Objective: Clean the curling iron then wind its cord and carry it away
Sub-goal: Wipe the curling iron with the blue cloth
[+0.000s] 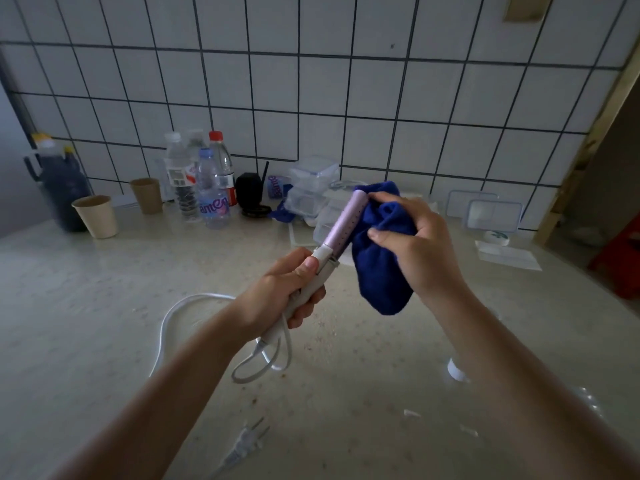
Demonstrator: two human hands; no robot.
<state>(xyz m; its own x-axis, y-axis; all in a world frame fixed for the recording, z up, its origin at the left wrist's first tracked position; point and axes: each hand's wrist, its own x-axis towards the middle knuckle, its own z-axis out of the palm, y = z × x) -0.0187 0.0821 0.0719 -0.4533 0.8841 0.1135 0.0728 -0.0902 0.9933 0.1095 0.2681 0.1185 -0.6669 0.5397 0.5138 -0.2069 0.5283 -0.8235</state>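
Note:
The curling iron point(341, 227) has a lilac barrel and a white handle, and it points up and to the right above the counter. My left hand point(289, 287) grips its handle, thumb on the white collar. My right hand point(414, 245) holds a dark blue cloth point(379, 268) bunched against the right side of the barrel near its tip. The white cord point(180, 315) hangs from the handle's end, loops on the counter and ends in a two-pin plug point(247, 439) near the front edge.
Water bottles point(211, 188), two paper cups point(97, 216), a dark jug point(60, 188) and clear plastic boxes point(311, 188) line the tiled back wall. Flat box lids point(493, 213) lean at the right. A small white cap point(456, 370) lies by my right forearm.

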